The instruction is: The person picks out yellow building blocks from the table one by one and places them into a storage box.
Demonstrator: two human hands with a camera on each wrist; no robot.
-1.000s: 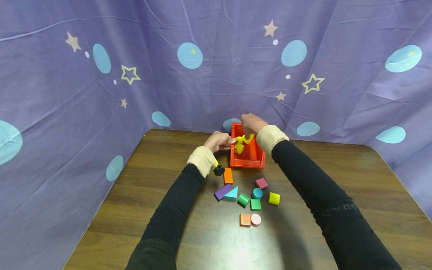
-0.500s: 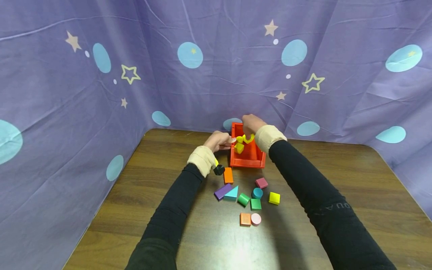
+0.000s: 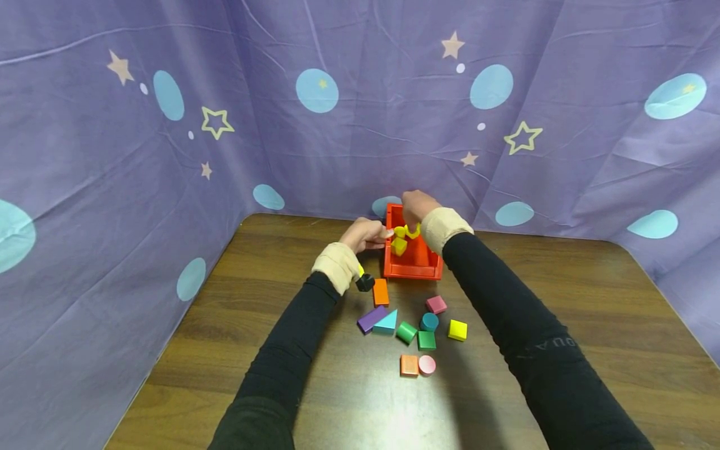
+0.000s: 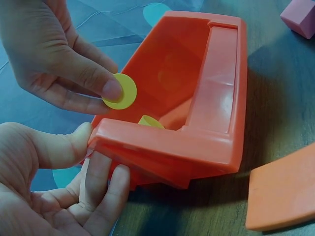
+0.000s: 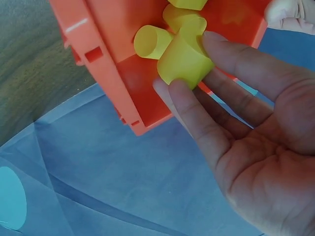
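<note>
Worktop (image 3: 562, 325) has loads of free room right and front. Red bin (image 3: 413, 256) sits near the back edge; your left hand (image 3: 365, 235) grips its left wall to steady it. Your right hand (image 3: 417, 207) pinches a yellow cylinder (image 5: 184, 61) over the bin. Loose blocks (image 3: 416, 325) crowd just in front.

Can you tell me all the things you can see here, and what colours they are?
bin: 1, red, far middle of table
yellow cylinder: 1, held over the bin
yellow pieces in bin: at least 2, exact number hidden
loose blocks: 11, mixed colours (orange, purple, teal, green, pink, yellow, black), in front of the bin
table: 1, dark wood
curtain: purple, stars and blue dots, behind and at both sides
left hand: grips the bin's left wall
right hand: pinches the yellow cylinder
</note>
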